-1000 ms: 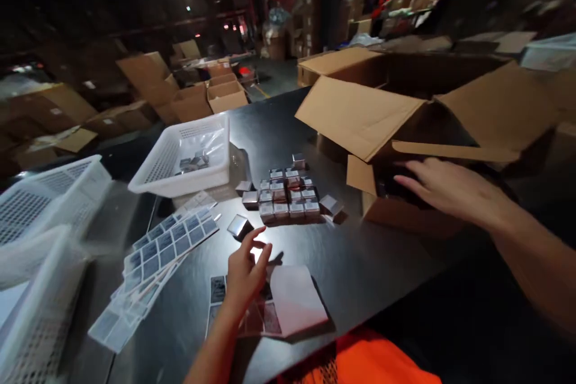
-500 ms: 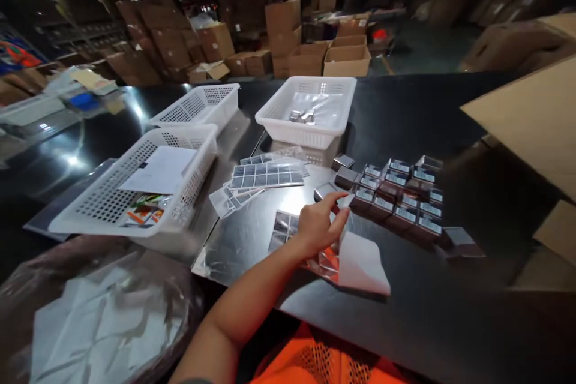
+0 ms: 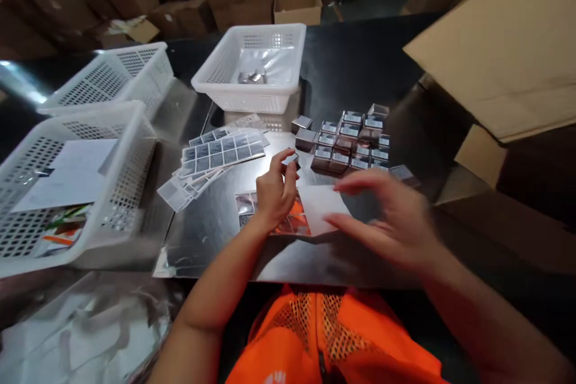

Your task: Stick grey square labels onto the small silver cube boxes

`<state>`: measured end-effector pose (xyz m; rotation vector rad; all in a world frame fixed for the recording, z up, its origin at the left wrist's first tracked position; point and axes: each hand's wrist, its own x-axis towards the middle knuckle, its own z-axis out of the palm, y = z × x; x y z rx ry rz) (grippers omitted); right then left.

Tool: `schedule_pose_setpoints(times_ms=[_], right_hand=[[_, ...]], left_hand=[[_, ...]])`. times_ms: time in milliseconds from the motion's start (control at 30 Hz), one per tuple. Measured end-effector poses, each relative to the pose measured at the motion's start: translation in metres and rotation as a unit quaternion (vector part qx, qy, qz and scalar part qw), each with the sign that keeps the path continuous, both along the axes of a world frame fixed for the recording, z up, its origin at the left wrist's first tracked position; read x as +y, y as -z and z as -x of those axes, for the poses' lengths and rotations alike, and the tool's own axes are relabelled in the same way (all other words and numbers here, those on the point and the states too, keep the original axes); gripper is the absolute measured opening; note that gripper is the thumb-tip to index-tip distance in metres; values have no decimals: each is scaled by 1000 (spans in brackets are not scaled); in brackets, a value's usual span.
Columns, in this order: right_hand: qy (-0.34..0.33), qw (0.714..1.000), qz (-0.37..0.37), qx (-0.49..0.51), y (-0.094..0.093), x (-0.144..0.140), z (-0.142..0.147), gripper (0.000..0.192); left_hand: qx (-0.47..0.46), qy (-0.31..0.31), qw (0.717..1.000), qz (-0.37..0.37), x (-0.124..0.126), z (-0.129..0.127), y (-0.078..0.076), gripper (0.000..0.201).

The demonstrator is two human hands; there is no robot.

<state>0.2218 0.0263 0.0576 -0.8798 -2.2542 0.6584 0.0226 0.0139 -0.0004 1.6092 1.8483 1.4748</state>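
Fingers of the left hand [image 3: 273, 195] curl toward one another above a glossy sheet of square labels [image 3: 292, 225], thumb and forefinger only slightly parted; a small silver box [image 3: 293, 159] shows at their tips, but whether they grip it, or anything else, cannot be told. The label sheet lies flat on the shiny grey metal worktop [image 3: 193, 243] near its front edge, with printed grey squares at its left, orange reflections across its middle and a plain white part [image 3: 320, 210] on its right. Beside that white part hangs the right hand [image 3: 396, 222], blurred, its thumb and fingers spread well apart with nothing between them. Behind the hands stands a block of small dark shiny boxes with white barcode labels [image 3: 341, 161], and two plain silver boxes [image 3: 306, 139] sit just left of it. To the left of the left hand, grey-and-white label sheets [image 3: 216, 155] overlap in a loose fan. Beyond them is a white perforated plastic basket [image 3: 247, 100] containing clear plastic and several small silvery pieces; two more white perforated baskets [image 3: 114, 207] stand at the left, the nearer containing white paper. A large brown cardboard carton [image 3: 472, 57] spreads its flaps at the right.
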Motion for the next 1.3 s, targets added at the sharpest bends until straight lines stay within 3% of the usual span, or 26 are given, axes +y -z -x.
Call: schedule_pose_setpoints(times_ms=[100,167,300,400,467,533,633,667,733,800,833,900,967,1100,1200,1267,1300], right_hand=[[-79,994,69,34,22,13,18,36],[-76,985,149,43,34,22,28,30],[-15,966,251,65,41,26,27,24],[-20,958,283,51,42,24,21,19],[-26,969,241,40,45,22,19,11],[-47,988,136,49,47,21,17,9],[-100,987,23,120,40,27,7,16],[-76,986,2,148,35,31,1,17],[47,985,-55,157,23,46,-11,15],[168,974,-130,73,13,65,-21,35],[190,970,-154,7,11,76,-23,49],[174,963,-181,-104,11,95,-23,65],[144,961,-181,-154,18,107,-18,68],[161,966,-170,-114,39,105,-6,73],[203,972,-113,20,45,88,-4,94],[194,962,41,187,43,74,-4,111],[173,939,141,263,40,67,-4,116]], left_hand=[[-3,31,999,-17,-5,-4,1,38],[22,27,999,-16,-7,-3,0,42],[141,-62,987,56,-5,1,-4,48],[178,-113,971,111,-2,1,-5,46],[174,-117,968,135,0,1,-4,43],[176,-118,966,151,2,1,-3,41],[196,-134,956,174,5,4,-2,39],[206,-139,951,183,7,6,-2,38],[225,-128,946,196,9,8,0,35],[237,-82,949,192,9,7,2,32],[241,-50,952,183,8,5,4,32],[245,10,956,164,5,1,7,33],[245,50,957,149,2,-3,10,35],[229,60,964,118,-2,-7,9,36],[209,53,974,69,-3,-6,6,34],[198,58,978,35,-4,-6,5,35],[195,62,979,20,-5,-6,4,37]])
